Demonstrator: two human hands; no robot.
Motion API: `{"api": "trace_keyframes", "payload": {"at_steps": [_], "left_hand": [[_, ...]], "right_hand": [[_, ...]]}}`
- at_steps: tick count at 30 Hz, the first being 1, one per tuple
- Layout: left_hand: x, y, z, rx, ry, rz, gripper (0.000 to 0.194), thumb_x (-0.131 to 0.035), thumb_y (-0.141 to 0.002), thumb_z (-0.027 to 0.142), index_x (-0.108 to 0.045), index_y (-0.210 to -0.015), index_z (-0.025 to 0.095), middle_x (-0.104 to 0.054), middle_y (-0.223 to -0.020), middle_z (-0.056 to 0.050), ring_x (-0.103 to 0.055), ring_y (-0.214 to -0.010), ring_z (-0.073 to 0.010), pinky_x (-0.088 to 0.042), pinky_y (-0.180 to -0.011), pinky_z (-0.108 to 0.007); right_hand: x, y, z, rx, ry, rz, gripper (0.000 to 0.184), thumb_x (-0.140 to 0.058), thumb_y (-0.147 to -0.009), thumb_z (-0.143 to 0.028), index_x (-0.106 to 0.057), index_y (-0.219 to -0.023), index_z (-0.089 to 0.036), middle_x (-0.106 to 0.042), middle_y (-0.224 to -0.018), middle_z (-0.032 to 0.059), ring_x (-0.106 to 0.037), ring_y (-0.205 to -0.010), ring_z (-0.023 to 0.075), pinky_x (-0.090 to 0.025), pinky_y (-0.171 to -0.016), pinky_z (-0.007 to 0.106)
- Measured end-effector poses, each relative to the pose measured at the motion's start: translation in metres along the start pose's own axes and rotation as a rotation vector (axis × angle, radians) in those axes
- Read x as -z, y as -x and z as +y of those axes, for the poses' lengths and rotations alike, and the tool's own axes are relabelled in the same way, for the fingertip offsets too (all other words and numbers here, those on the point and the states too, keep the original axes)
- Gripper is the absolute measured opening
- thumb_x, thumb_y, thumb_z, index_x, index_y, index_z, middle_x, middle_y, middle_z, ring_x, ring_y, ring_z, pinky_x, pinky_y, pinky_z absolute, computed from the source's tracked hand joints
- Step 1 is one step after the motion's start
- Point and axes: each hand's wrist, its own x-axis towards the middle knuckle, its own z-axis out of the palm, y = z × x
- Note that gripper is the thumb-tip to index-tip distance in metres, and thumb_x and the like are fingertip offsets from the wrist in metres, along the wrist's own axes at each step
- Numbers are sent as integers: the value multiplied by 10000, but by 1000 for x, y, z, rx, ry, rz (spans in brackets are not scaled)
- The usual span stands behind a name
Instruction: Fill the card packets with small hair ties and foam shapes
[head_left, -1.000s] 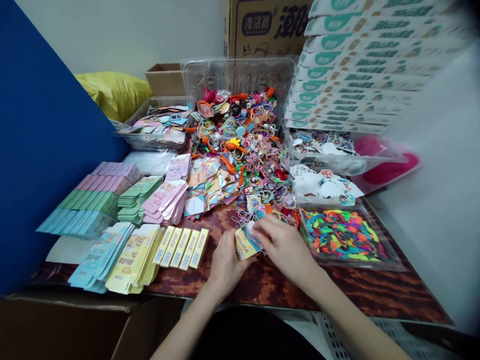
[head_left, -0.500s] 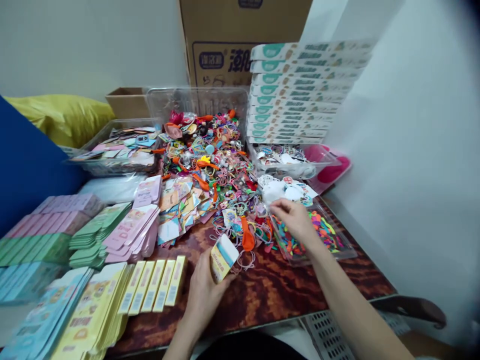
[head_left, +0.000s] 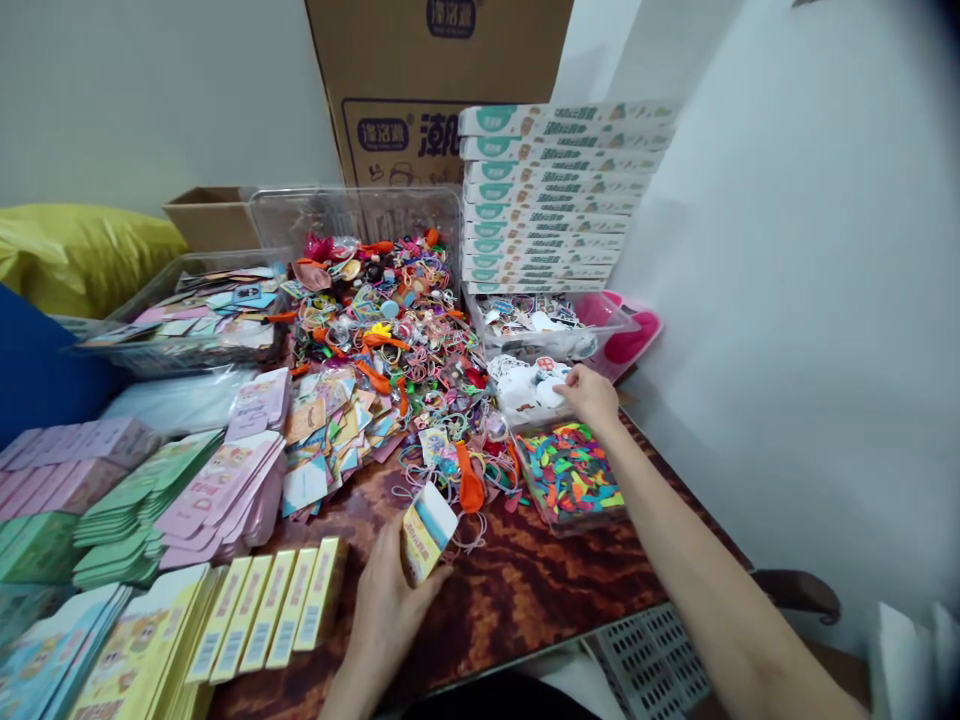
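Note:
My left hand (head_left: 384, 605) is wrapped round a small yellow carton (head_left: 424, 545), its white top flap raised and its opening facing up. My right hand (head_left: 596, 400) reaches over the right side of the table, fingertips pinched at the edge of a white paper cut-out (head_left: 553, 392). That piece belongs to a pile of white cut-outs (head_left: 517, 385) in a clear tray. Just below my right wrist lies a clear tray of bright balloons (head_left: 574, 470). Between my hands, an orange balloon (head_left: 470, 480) rests at the front of a heap of hair ties and trinkets (head_left: 412, 340).
Closed yellow cartons (head_left: 268, 610) stand in a row left of my left hand, beside flat yellow cartons (head_left: 142, 650). Loose small cards (head_left: 337, 430) lie behind. White long boxes (head_left: 555, 200) are stacked at the back right, before a big cardboard box (head_left: 390, 80).
My right hand has gone from the near left edge of the white cut-outs to their right side. My left hand still holds the carton. The view has turned rightward.

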Motion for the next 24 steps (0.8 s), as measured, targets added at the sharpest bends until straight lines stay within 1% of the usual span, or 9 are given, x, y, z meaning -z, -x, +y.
{"api": "trace_keyframes", "payload": {"at_steps": [3, 5, 7, 10, 13, 16, 19, 22, 24], "left_hand": [[3, 1, -3, 22, 4, 0, 594, -690, -784, 359, -452, -1304, 200, -611, -1284, -124, -593, -1182, -309, -465, -999, -479], [4, 1, -5, 27, 9, -5, 599, -688, -782, 364, -450, -1306, 200, -603, -1300, -127, -581, -1207, -315, -456, -1015, -485], [4, 1, -6, 28, 12, -7, 606, -688, -776, 368, -451, -1306, 195, -595, -1315, -131, -569, -1228, -319, -448, -1030, -487], [6, 3, -7, 27, 18, 5, 613, -687, -770, 364, -457, -1311, 190, -587, -1335, -135, -555, -1252, -321, -439, -1049, -484], [8, 8, -10, 25, 27, 14, 619, -683, -771, 349, -462, -1327, 194, -584, -1354, -130, -553, -1263, -315, -439, -1055, -474], [11, 12, -13, 23, 30, 32, 630, -686, -769, 338, -466, -1342, 200, -593, -1353, -120, -565, -1254, -309, -455, -1044, -462], [12, 12, -17, 15, 23, 43, 639, -696, -762, 337, -472, -1343, 196, -605, -1336, -120, -577, -1237, -309, -457, -1042, -464], [10, 10, -18, -4, 7, 35, 632, -702, -762, 341, -479, -1333, 190, -603, -1334, -126, -571, -1240, -314, -457, -1040, -466], [8, 7, -17, -22, -1, 29, 617, -704, -763, 344, -488, -1321, 190, -605, -1325, -126, -574, -1236, -314, -468, -1027, -457]], "right_hand": [[6, -1, 3, 26, -100, -8, 115, -660, -673, -286, -573, -669, -210, -636, -664, 10, -572, -665, 183, -387, -630, 279], [10, 1, 5, 45, -170, -13, 93, -640, -659, -279, -584, -662, -205, -613, -622, -5, -550, -621, 168, -386, -608, 272], [12, 5, 7, 67, -232, 1, 91, -631, -637, -281, -583, -632, -203, -602, -611, -9, -538, -618, 163, -391, -611, 271], [14, 9, 9, 78, -322, 59, 166, -644, -620, -353, -568, -616, -205, -604, -641, 1, -529, -636, 166, -402, -619, 279], [18, 11, 9, 71, -419, 70, 288, -616, -655, -493, -533, -661, -217, -563, -603, -12, -481, -553, 144, -389, -546, 272], [27, 18, 11, 98, -464, -34, 351, -554, -692, -570, -517, -714, -222, -523, -561, -29, -426, -465, 121, -355, -467, 258], [36, 35, 13, 177, -420, -209, 365, -552, -719, -565, -570, -771, -204, -586, -606, -5, -480, -476, 131, -380, -468, 259], [35, 59, 15, 280, -294, -370, 304, -609, -733, -490, -644, -740, -188, -610, -588, 3, -501, -483, 136, -362, -467, 251], [28, 74, 14, 356, -180, -412, 193, -649, -725, -378, -690, -751, -191, -599, -554, -11, -478, -473, 130, -322, -467, 247]]}}
